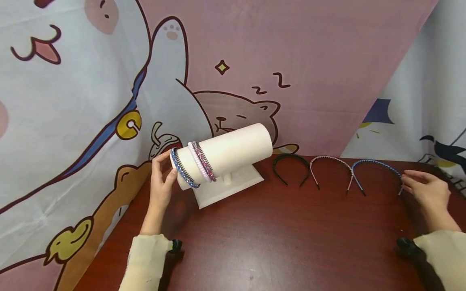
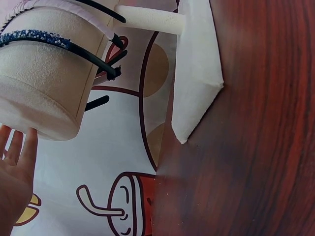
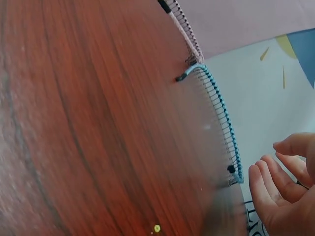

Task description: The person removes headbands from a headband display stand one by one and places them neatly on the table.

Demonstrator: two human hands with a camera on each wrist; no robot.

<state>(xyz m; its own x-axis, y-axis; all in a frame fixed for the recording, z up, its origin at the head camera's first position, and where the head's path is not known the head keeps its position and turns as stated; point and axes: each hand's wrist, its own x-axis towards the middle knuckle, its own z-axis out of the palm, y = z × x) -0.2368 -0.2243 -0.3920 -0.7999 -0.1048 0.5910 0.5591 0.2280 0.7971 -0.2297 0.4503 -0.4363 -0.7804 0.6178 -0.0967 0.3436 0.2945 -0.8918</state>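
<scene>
A pink-and-white fabric backdrop printed with cartoon animals hangs behind a glossy red-brown wooden tabletop, where a cream, cloth-covered cylindrical display stand rests on its flat base at left. A person in pale yellow sleeves works with both hands. The left hand, fingers extended, touches the cylinder's near left end; the right hand, fingers loosely bent and gripping nothing, is just beside a blue wrapped headband at the tabletop's far right. Next to it, a pale pink wrapped headband meets its left end, and a thin black headband lies nearer the stand. Around the cylinder sit a glittery blue toothed headband, closest to the left hand, a whitish wrapped headband and a glittery pink toothed headband.
</scene>
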